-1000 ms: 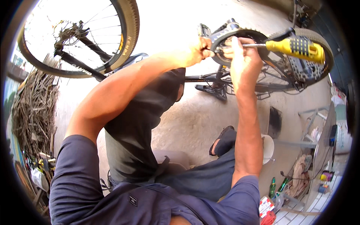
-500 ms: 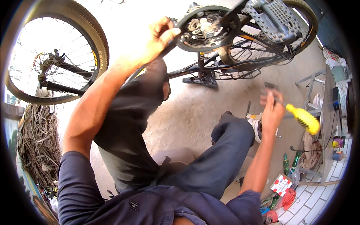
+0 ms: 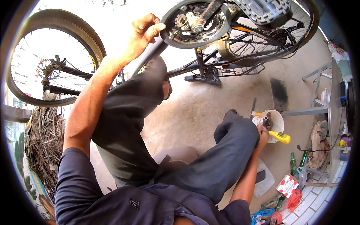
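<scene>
Left fingers, crankset just beside their tips

My knee partly hides my right hand; what lies in the bucket beyond it is too small to tell. Right of my left hand, the view's top edge crops the pedal.
</scene>
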A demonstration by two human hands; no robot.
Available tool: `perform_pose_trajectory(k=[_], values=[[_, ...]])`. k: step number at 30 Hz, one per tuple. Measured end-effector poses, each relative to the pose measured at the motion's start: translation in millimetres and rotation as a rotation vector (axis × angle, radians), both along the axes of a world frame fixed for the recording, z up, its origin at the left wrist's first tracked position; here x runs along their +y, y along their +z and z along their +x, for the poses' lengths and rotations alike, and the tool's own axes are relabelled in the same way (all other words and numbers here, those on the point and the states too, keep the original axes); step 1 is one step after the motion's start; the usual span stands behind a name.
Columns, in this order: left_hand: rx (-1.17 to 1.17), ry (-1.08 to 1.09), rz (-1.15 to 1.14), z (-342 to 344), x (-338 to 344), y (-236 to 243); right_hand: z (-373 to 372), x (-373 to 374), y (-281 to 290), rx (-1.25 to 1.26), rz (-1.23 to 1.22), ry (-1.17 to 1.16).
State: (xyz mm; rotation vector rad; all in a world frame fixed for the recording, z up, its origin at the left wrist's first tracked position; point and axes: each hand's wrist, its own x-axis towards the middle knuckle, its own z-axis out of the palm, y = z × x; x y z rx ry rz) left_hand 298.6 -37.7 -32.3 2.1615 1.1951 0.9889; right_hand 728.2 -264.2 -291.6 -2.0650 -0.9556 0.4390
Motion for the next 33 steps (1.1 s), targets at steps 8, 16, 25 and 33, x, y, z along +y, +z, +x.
perform_pose_trajectory(k=[8,16,25,33], values=[[0.077,0.067,0.059,8,4,-10,-43,76,175,0.321,0.371,0.096],[0.140,0.140,-0.037,14,-7,-7,-150,135,200,0.544,0.508,0.550],[0.172,0.215,-0.150,17,-11,-6,-196,162,144,0.284,0.705,0.565],[0.231,0.193,-0.138,16,-14,-3,-193,180,138,0.132,0.766,0.553]])
